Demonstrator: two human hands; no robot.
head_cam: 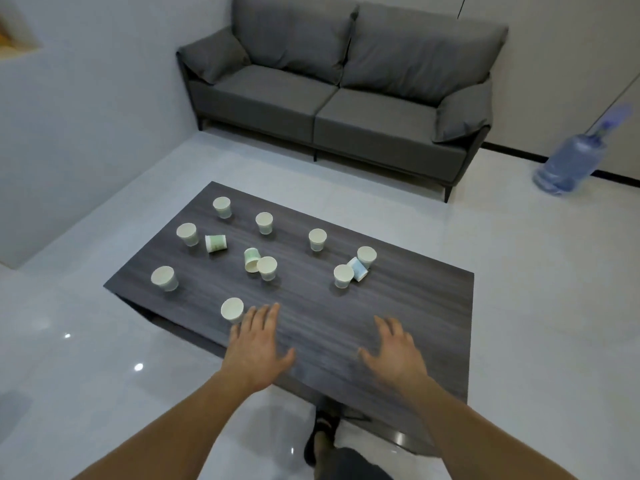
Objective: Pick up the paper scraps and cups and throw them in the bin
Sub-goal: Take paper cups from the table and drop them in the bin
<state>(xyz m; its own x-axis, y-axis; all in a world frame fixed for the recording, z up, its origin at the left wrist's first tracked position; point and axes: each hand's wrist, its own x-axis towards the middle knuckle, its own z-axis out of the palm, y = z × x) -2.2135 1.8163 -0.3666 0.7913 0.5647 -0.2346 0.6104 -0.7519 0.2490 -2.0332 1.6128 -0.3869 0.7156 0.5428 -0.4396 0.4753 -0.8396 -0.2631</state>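
Note:
Several paper cups stand scattered on a dark wooden coffee table [398, 306]. Most are upright; a green-printed cup [215, 243] lies on its side at the left, another tipped cup [251, 260] lies in the middle, and a blue-printed cup [358, 269] lies on its side at the right. My left hand [258, 344] hovers over the table's near edge with fingers spread, just right of the nearest upright cup [232, 310]. My right hand [396, 351] is spread the same way over bare table and holds nothing. No bin or paper scraps are in view.
A grey two-seat sofa [332, 84] stands against the wall beyond the table. A blue water bottle [571, 161] sits on the floor at the right. Glossy white floor surrounds the table. My foot [323, 434] is below the table's near edge.

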